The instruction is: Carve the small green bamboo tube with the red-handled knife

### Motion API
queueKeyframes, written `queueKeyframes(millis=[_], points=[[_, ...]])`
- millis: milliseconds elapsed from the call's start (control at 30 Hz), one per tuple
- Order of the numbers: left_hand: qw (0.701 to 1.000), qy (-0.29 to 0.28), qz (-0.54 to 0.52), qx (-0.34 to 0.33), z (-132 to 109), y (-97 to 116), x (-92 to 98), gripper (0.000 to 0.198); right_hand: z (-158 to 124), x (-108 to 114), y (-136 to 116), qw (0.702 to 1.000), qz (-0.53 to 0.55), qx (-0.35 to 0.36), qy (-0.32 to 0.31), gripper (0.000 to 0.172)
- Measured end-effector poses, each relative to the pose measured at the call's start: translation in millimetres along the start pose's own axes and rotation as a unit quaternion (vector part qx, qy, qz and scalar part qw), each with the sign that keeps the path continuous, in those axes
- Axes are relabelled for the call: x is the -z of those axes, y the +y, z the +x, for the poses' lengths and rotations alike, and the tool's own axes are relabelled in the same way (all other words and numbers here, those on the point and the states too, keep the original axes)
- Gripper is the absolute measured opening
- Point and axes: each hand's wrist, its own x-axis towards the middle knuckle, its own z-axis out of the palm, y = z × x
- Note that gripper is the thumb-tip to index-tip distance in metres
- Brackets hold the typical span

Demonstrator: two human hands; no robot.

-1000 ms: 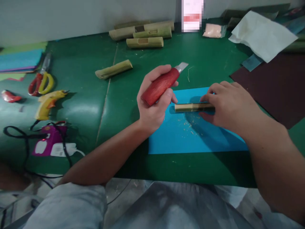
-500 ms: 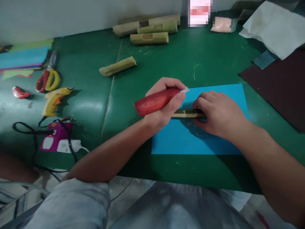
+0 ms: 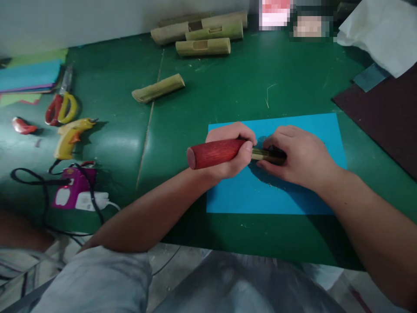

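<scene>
While hands (image 3: 233, 167) (image 3: 302, 152) grip knife (image 3: 216, 154) (left), bamboo (image 3: 261, 154) (right), blue sheet (image 3: 244, 201) lies beneath, glue gun (image 3: 67, 140) aside.

Lt. blue-grey slv. (image 3: 97, 276), elbow-lgth., bare forearms (image 3: 143, 213)

The left hand (image 3: 233, 167) is curled in a firm grip, thumb pointing forward, its forearm (image 3: 146, 213) slanting in from the lower left. The right hand (image 3: 302, 152) arches, thumb and fingertips pinching; its other fingers seem bent, though mostly hidden.
</scene>
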Motion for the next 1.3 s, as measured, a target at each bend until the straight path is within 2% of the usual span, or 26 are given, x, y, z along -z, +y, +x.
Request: queueKeyframes(millis=[367, 633, 800, 933, 1133, 1300], points=[[0.995, -0.034, 0.04, 0.083, -4, -4, 0.6, 0.027, 2, -1, -2, 1.0, 0.0, 0.004, -0.009, 0.014], [0.999, 0.008, -0.04, 0.027, -4, -11, -4.3, 0.028, 3, 1, 0, 1.0, -0.003, 0.014, -0.013, 0.016], [0.998, 0.011, -0.066, 0.009, -2, -14, -5.6, 0.032, 5, 3, 3, 0.999, -0.001, 0.029, -0.015, 0.018], [0.998, -0.018, -0.054, 0.03, -2, -14, -3.4, 0.035, 6, 3, 4, 0.999, 0.002, 0.028, -0.022, 0.018], [0.991, -0.104, -0.026, 0.074, 10, -8, 8.5, 0.02, 6, 5, 3, 0.999, 0.007, 0.027, -0.029, 0.017], [0.985, -0.145, -0.049, 0.079, 21, -5, 16.3, 0.018, 7, 4, 3, 0.999, 0.014, 0.021, -0.029, 0.019]])
